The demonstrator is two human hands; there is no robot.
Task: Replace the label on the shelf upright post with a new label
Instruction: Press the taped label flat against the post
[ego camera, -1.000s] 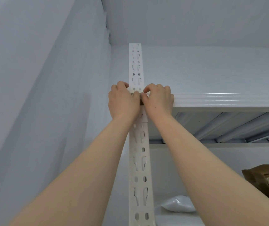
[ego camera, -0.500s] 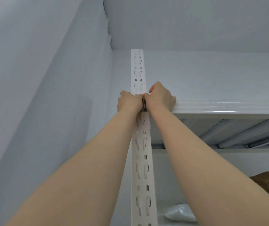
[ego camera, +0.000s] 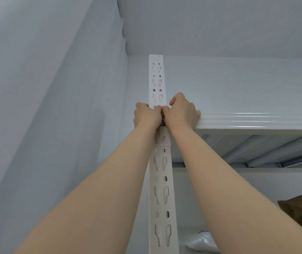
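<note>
Overhead in a pale storeroom corner, a person reaches up along a white perforated steel upright post (ego camera: 162, 195), its keyhole slots climbing from the bottom of the picture. Low on the right, on a lower level, sit a crumpled brown paper bag (ego camera: 301, 212) and a white plastic bag (ego camera: 202, 242). Farther up, the left hand (ego camera: 146, 117) and the right hand (ego camera: 182, 114) meet on the post's front face, level with the white ribbed metal shelf (ego camera: 256, 123). Both have fingers tightly curled, and their tips nip the top of a small dark label (ego camera: 163, 121). Only a sliver of it, bearing a white mark, shows between the knuckles. Just below it a pale rectangular patch (ego camera: 163, 138) lies on the post; what it is cannot be told. Beyond, the post's top end stops short of the grey ceiling (ego camera: 219, 24).

From the sliver seen, the label appears to face outward towards the person, with its long axis running up the post; its full outline is hidden. Whether it is coming off or going on is not clear. If it is being peeled, a hurried pull could tear it and leave scraps stuck over the slots. If it is being stuck down, the knuckles block the view, so it could set crooked, or bridge a slot and lift.
</note>
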